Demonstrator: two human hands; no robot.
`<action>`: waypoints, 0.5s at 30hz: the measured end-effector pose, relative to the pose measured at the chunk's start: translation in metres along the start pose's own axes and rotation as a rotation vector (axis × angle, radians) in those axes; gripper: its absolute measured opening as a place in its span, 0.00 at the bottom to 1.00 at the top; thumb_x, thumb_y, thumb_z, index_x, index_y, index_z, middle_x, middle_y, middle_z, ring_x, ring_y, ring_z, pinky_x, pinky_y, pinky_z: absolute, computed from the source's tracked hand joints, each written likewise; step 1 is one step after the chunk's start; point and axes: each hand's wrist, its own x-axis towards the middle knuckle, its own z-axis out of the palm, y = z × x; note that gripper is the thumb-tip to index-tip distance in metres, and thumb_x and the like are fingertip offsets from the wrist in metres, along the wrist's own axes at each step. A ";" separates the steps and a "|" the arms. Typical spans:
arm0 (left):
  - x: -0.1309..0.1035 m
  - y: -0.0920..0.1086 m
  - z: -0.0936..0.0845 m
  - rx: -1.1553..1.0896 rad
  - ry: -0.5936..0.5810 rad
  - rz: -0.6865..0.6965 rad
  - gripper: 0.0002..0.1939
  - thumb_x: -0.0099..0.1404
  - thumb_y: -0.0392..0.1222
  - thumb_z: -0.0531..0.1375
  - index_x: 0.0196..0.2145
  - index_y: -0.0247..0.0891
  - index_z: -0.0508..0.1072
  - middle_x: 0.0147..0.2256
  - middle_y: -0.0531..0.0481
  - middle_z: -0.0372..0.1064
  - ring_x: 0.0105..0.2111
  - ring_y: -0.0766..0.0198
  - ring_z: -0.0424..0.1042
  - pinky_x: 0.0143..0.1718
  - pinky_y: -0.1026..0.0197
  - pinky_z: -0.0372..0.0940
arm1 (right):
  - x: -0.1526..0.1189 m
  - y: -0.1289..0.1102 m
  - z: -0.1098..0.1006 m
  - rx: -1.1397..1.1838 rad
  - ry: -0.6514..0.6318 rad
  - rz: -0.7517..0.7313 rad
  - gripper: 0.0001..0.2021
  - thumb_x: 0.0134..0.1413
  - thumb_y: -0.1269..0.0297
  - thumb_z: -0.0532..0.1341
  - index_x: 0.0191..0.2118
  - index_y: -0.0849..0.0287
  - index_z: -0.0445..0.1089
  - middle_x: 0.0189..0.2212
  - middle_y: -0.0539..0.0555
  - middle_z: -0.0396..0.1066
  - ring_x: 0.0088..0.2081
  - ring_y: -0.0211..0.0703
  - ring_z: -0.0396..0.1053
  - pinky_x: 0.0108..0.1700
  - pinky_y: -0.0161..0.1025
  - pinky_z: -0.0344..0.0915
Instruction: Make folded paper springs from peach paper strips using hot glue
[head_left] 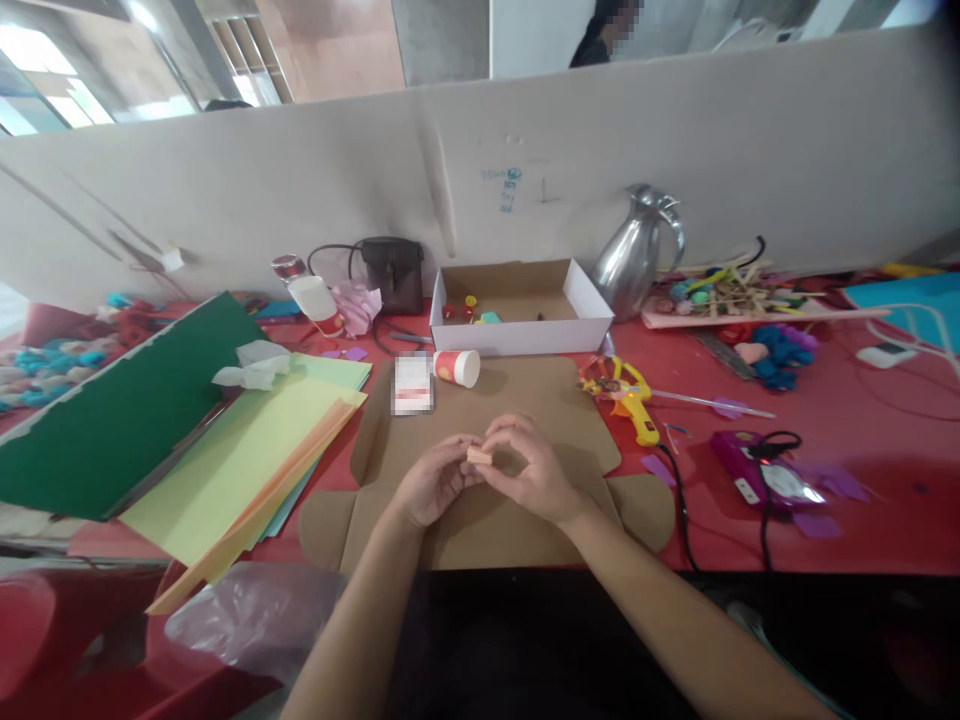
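Both my hands meet over the flattened brown cardboard (pixel 517 545). A small peach-orange piece (pixel 479 456), like folded or rolled paper, is pinched between them. The fingertips of my right hand (pixel 534 468) close on its right end. My left hand (pixel 444 482) has its thumb and fingers at the other end, partly hiding it. Just beyond my hands, a red-and-white paper cup (pixel 456 368) lies on its side, beside a small white card or pack (pixel 412 385) whose print is blurred out.
A white open box (pixel 521 337) holding small coloured bits stands behind the cardboard. On the right are a yellow glue gun (pixel 637 405), a purple device (pixel 757 475) with a black cable, and a steel jug (pixel 634 250). Coloured paper sheets (pixel 247 450) and a green board (pixel 135 410) lie left.
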 end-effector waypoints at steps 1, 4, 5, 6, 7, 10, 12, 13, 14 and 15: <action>-0.001 -0.001 0.002 0.049 0.013 0.048 0.10 0.64 0.42 0.59 0.40 0.35 0.76 0.35 0.46 0.73 0.34 0.64 0.72 0.41 0.61 0.66 | 0.000 0.000 0.000 -0.001 0.011 0.008 0.08 0.50 0.70 0.64 0.37 0.52 0.68 0.39 0.53 0.66 0.46 0.47 0.63 0.50 0.48 0.61; -0.002 -0.003 0.005 0.255 0.053 0.258 0.12 0.62 0.44 0.61 0.43 0.38 0.76 0.46 0.43 0.71 0.46 0.57 0.70 0.49 0.57 0.63 | 0.001 0.001 -0.002 0.000 0.036 0.022 0.07 0.51 0.70 0.64 0.36 0.52 0.68 0.38 0.52 0.66 0.46 0.46 0.63 0.51 0.47 0.61; -0.003 -0.003 0.005 0.336 0.065 0.325 0.13 0.60 0.43 0.63 0.42 0.39 0.76 0.48 0.43 0.69 0.49 0.56 0.68 0.51 0.56 0.62 | 0.001 0.001 -0.003 0.000 0.039 0.023 0.07 0.51 0.70 0.64 0.36 0.52 0.68 0.38 0.52 0.66 0.46 0.46 0.63 0.51 0.47 0.61; -0.003 -0.003 0.005 0.411 0.077 0.381 0.13 0.58 0.42 0.65 0.42 0.39 0.77 0.49 0.43 0.68 0.50 0.55 0.67 0.53 0.56 0.61 | 0.002 0.001 -0.003 -0.002 0.039 0.024 0.07 0.51 0.70 0.64 0.36 0.53 0.68 0.38 0.52 0.66 0.46 0.46 0.63 0.51 0.47 0.61; -0.002 -0.003 0.004 0.475 0.091 0.420 0.13 0.56 0.40 0.66 0.41 0.40 0.77 0.48 0.44 0.69 0.50 0.54 0.67 0.53 0.56 0.60 | 0.002 0.002 -0.003 -0.005 0.036 0.026 0.06 0.51 0.70 0.64 0.35 0.53 0.68 0.38 0.52 0.66 0.45 0.46 0.63 0.51 0.47 0.61; -0.001 -0.004 0.002 0.581 0.144 0.469 0.11 0.56 0.38 0.66 0.38 0.40 0.78 0.41 0.46 0.71 0.45 0.57 0.70 0.49 0.57 0.63 | 0.001 0.003 -0.002 -0.002 0.030 0.050 0.07 0.51 0.70 0.63 0.36 0.52 0.67 0.37 0.51 0.67 0.44 0.46 0.64 0.50 0.47 0.61; 0.000 -0.004 0.001 0.601 0.184 0.488 0.09 0.57 0.39 0.65 0.38 0.40 0.78 0.39 0.47 0.72 0.41 0.59 0.71 0.47 0.57 0.64 | 0.001 0.003 -0.001 0.012 0.037 0.071 0.11 0.49 0.69 0.64 0.39 0.52 0.65 0.38 0.51 0.67 0.44 0.47 0.64 0.49 0.47 0.61; 0.001 -0.004 0.000 0.600 0.200 0.496 0.09 0.58 0.39 0.65 0.38 0.40 0.78 0.38 0.47 0.72 0.40 0.59 0.71 0.46 0.58 0.64 | 0.000 0.003 -0.001 0.020 0.039 0.079 0.13 0.49 0.69 0.64 0.41 0.52 0.65 0.39 0.52 0.68 0.44 0.47 0.64 0.49 0.47 0.61; 0.001 -0.005 -0.001 0.594 0.212 0.502 0.09 0.58 0.39 0.64 0.38 0.40 0.78 0.38 0.47 0.72 0.40 0.60 0.71 0.45 0.58 0.64 | 0.000 0.003 -0.001 0.024 0.041 0.083 0.15 0.48 0.69 0.65 0.42 0.52 0.64 0.40 0.52 0.68 0.44 0.47 0.64 0.49 0.47 0.61; 0.001 -0.005 -0.001 0.590 0.219 0.508 0.09 0.58 0.39 0.64 0.38 0.41 0.78 0.38 0.48 0.72 0.40 0.60 0.71 0.45 0.59 0.64 | 0.000 0.003 -0.001 0.025 0.040 0.083 0.16 0.48 0.69 0.65 0.43 0.52 0.64 0.40 0.52 0.68 0.45 0.47 0.64 0.49 0.47 0.61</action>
